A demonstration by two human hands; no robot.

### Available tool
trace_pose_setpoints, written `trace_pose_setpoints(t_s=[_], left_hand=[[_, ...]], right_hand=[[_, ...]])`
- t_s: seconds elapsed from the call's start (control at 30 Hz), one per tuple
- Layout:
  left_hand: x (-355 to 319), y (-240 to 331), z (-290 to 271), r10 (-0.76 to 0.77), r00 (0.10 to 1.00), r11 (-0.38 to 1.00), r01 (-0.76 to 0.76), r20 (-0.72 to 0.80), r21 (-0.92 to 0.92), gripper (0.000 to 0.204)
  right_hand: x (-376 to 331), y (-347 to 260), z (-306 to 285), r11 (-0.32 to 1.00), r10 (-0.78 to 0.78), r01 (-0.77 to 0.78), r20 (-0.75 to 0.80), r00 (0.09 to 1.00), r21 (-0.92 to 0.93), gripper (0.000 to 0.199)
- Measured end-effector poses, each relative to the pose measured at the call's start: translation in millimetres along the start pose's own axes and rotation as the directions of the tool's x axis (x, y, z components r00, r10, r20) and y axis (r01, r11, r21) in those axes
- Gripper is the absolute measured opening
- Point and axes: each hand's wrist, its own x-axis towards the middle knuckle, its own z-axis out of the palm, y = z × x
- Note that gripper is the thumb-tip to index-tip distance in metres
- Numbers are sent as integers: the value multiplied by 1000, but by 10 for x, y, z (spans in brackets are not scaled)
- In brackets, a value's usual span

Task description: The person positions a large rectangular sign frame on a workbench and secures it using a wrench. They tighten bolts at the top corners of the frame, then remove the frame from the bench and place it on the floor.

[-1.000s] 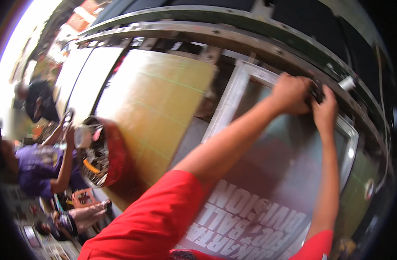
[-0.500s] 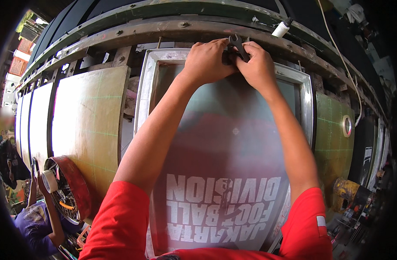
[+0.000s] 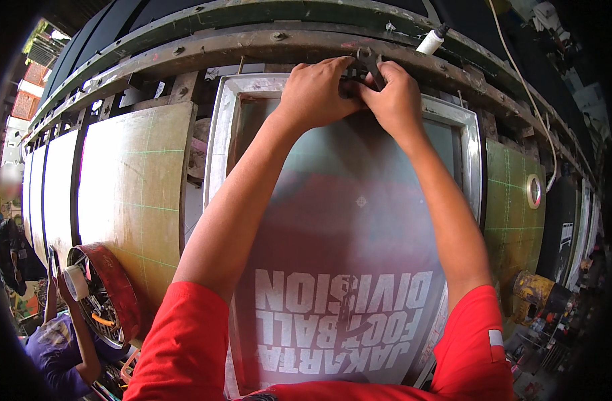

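Note:
A printing screen [image 3: 476, 144] in a pale metal frame lies in front of me, its mesh carrying large light lettering. Both my arms reach over it to its far edge. There my right hand [image 3: 394, 100] is closed around a dark open-end wrench [image 3: 371, 67], whose jaw sticks up past the fingers. My left hand [image 3: 316, 93] is closed beside it at a dark fitting on the frame's far edge. What the left fingers grip is hidden behind the hand.
Beyond the screen runs a bolted metal rail [image 3: 239, 43] with a white bottle [image 3: 431, 41] on it. Flat boards [image 3: 135, 180] flank the screen, one bearing a tape roll [image 3: 534, 192]. At left are a red round tool tray [image 3: 115, 287] and another person [image 3: 58, 354]; a yellow tool [image 3: 530, 294] lies right.
The wrench has turned slightly and shifted a little to the right with my right hand. My left hand stays at nearly the same spot.

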Motion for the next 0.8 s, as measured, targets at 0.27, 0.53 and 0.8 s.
trace_pose_setpoints(t_s=[0.27, 0.53, 0.8], left_hand=[[29, 62, -31, -30, 998, 999, 29, 56, 15, 74], [17, 30, 11, -6, 1000, 1000, 6, -3, 30, 75], [10, -23, 25, -1, 1000, 998, 1, 2, 55, 79]], right_hand=[[10, 158, 102, 987, -159, 158, -109, 981, -13, 28], [31, 163, 79, 982, -173, 180, -110, 979, 57, 30], [0, 42, 66, 1000, 16, -16, -31, 999, -7, 35]])
